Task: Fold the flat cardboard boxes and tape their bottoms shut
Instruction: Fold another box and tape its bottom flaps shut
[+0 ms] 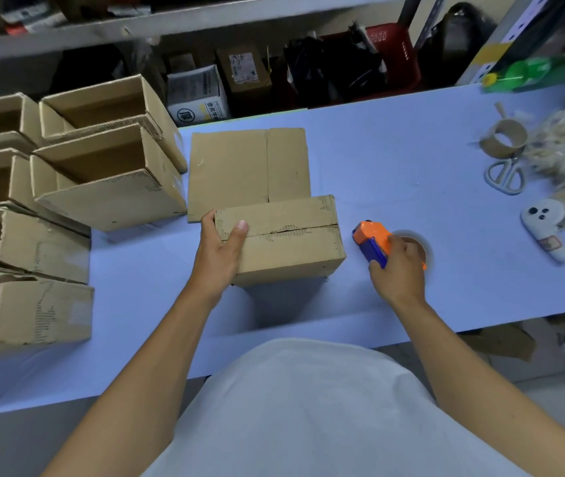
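Far left: finished boxes stacked on sides on blue table. Left hand grips left end of folded box, thumb over top flaps, fingers hidden behind far side. Box centre-table, bottom flaps up, seam untaped; flat cardboard just behind. Judged light, stiff, dents at corners; hold at end wall, clear of seam. Right hand curled round tape dispenser, just beside box's right edge, not touching.
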